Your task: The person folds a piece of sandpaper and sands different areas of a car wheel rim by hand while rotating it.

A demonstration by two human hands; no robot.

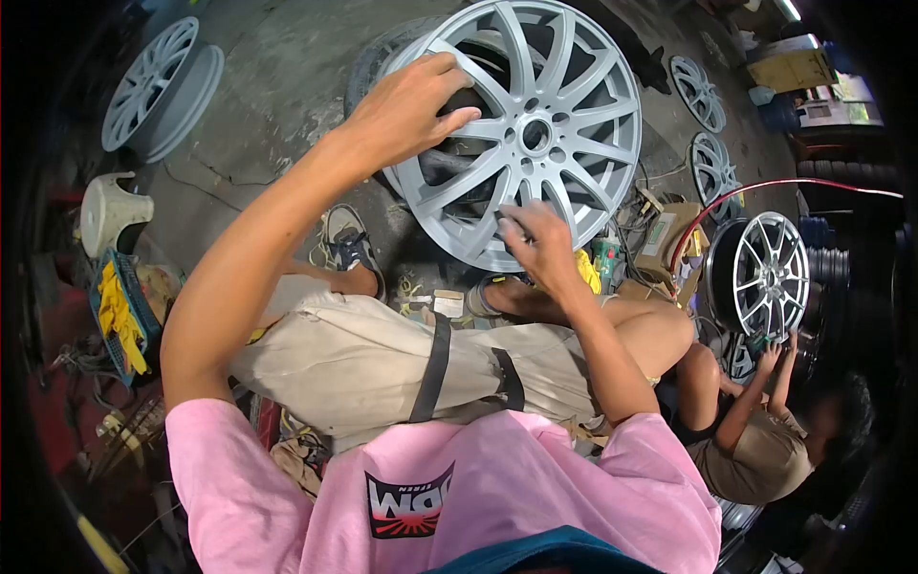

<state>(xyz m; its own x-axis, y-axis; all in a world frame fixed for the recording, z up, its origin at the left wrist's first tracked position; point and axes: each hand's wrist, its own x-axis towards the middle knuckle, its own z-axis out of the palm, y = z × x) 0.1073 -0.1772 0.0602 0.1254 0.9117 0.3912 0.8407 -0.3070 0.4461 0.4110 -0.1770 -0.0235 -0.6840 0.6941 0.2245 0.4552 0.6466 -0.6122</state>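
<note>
A grey multi-spoke wheel rim [535, 137] lies face up in front of my knees, on top of a tyre [368, 77]. My left hand [411, 103] grips its left edge, fingers bent over the lip and thumb towards a spoke. Over the lower spokes is my right hand [541, 244], its fingers drawn together and smeared by motion. A small dark bit shows at those fingertips, too blurred to name.
Another grey rim [153, 86] stands at the far left, near a white stool [113, 212]. A blue basket [124, 316] holds yellow gloves. On the right, a co-worker [755, 450] handles a silver-faced rim [771, 273]. A red hose [765, 184] crosses there.
</note>
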